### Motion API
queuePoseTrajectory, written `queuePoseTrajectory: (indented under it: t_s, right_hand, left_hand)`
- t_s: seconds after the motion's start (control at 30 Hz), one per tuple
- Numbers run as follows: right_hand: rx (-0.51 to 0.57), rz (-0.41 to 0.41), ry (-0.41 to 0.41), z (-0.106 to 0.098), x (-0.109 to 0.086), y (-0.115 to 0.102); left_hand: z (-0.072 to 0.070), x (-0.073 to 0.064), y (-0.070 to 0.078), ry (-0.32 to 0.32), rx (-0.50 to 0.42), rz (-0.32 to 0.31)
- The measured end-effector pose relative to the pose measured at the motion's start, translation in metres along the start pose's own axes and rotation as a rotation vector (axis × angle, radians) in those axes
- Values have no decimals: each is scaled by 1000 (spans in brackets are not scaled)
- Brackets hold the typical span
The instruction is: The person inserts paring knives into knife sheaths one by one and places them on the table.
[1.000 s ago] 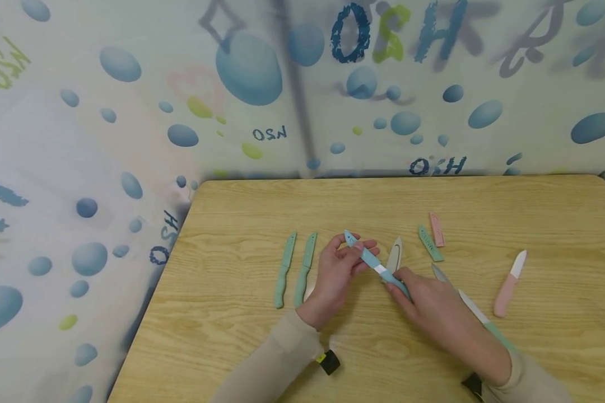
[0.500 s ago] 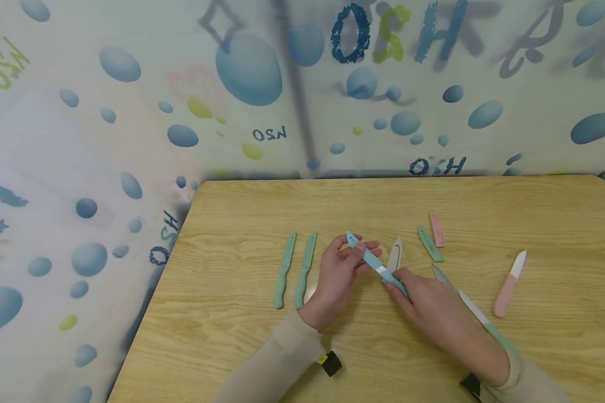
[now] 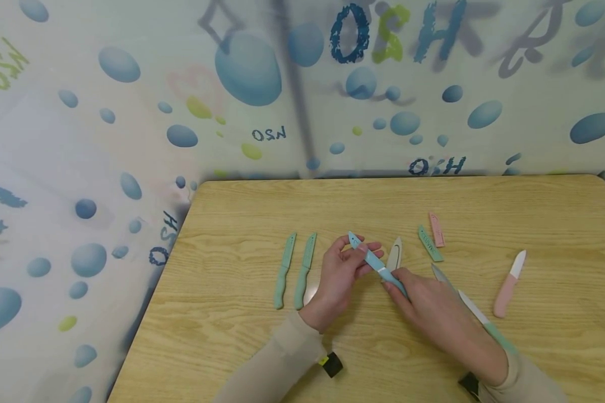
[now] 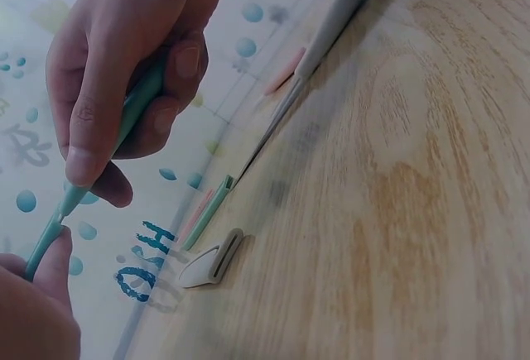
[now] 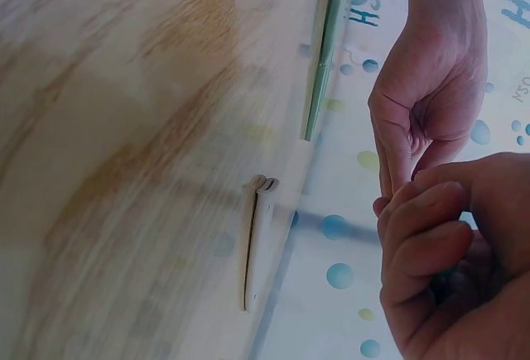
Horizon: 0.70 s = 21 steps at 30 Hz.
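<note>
Step in hand, as judged: a blade is being sheathed. The light-blue, tapered, plastic-looking sheath [image 3: 373,260] is pinched between thumb and fingers of the left hand [image 3: 339,277], its other fingers loosely extended. The light-blue, slender knife handle [image 3: 393,282] is gripped in the curled fingers of the right hand [image 3: 428,299]. Sheath and knife are held joined between the hands, above the pale wood-grain bench [image 3: 232,224]; only a narrow strip of white blade [image 3: 381,270] is exposed. Both parts are best kept on one axis, with slow, straight pressure applied; twisting could jam the fit. Fingertips should be kept off the edge.
</note>
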State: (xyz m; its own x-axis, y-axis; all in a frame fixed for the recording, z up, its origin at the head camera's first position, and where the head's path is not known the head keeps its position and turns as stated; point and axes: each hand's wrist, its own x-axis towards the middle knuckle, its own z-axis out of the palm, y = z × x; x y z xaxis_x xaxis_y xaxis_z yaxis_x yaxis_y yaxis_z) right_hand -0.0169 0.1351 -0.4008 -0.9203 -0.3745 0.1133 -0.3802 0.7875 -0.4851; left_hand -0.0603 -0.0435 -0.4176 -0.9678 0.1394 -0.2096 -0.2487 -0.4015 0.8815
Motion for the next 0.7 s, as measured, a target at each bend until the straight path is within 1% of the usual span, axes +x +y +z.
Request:
queuePoseTrajectory:
  t_s: [0.43,0.7]
  right_hand:
    - [1,-1,22,1,2,-1]
    - [7,-10,31,5,3,-2]
  left_hand:
    - [1,0,-1,-7,4,-4]
    - [0,-2,0,3,12,-12]
